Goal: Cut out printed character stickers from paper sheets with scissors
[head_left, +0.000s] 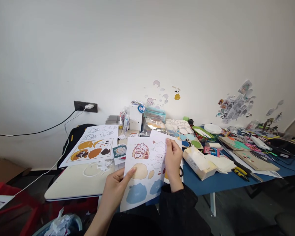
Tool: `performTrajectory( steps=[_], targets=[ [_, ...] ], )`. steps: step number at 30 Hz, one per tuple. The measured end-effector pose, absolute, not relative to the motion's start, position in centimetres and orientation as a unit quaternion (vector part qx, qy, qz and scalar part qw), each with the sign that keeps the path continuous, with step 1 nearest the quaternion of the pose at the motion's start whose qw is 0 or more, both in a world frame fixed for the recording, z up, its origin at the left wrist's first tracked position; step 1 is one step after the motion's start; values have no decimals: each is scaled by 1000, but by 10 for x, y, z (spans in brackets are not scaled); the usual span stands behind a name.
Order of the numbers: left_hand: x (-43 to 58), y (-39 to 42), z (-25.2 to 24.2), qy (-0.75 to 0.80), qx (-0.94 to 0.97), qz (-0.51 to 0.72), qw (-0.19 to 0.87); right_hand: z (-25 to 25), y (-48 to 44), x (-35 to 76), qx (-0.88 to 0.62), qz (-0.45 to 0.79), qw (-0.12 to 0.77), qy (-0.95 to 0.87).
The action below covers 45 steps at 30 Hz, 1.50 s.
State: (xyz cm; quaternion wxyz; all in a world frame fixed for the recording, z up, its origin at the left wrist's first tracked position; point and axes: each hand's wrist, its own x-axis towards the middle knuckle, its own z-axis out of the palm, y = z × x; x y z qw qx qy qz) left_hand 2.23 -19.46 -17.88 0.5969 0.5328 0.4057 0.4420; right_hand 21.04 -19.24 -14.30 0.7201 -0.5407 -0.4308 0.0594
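Observation:
A printed paper sheet (147, 170) is held up in front of me, showing a small cartoon figure, outlined shapes, and beige and blue patches. At its left edge my left hand (116, 183) pinches it, thumb on the printed side. My right hand (173, 157) grips the sheet's upper right edge with curled fingers. Part of another sheet seems to lie behind it, mostly hidden. To the left, a second printed sheet (90, 146) with orange shapes and line drawings rests over a pale board (76, 183). A small teal card (120, 151) lies between the two sheets.
A tissue pack (199, 164) sits on the blue table (211, 183) at right, near yellow-handled tools (242, 172) and cardboard sheets (253, 159). Paper scraps fill a bin (61, 226) below left. A white cable (66, 141) hangs from the wall socket (86, 106). Cutouts (236, 106) cling to the wall.

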Motion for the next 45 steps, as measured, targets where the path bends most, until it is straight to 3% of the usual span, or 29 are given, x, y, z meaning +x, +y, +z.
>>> performTrajectory(
  steps=[8, 17, 21, 26, 29, 32, 36, 38, 40, 42, 45],
  targets=[
    [25, -201, -179, 404, 510, 468, 598, -147, -192, 214, -552, 5, 719, -421],
    [24, -189, -177, 381, 504, 453, 629, -134, -191, 210, -607, -39, 645, -462],
    [15, -177, -180, 458, 547, 446, 541, -138, -200, 244, -694, -19, 539, -476],
    [2, -164, -183, 544, 602, 472, 344, -179, -221, 282, -839, 25, 305, -451],
    [1, -162, -181, 533, 568, 507, 370, -200, -221, 282, -875, 42, 205, -437],
    [6, -163, -178, 486, 471, 539, 502, -203, -216, 280, -884, 51, 165, -434],
    [13, -164, -182, 305, 274, 540, 735, -184, -225, 283, -875, 67, 187, -442],
    [17, -164, -186, 227, 192, 523, 799, -174, -242, 281, -854, 83, 230, -459],
    [20, -164, -190, 186, 156, 516, 821, -169, -263, 273, -797, 141, 316, -495],
    [25, -166, -193, 154, 147, 518, 828, -170, -285, 257, -588, 326, 525, -521],
    [32, -169, -196, 112, 146, 506, 843, -178, -305, 221, -397, 492, 609, -480]
  ],
)
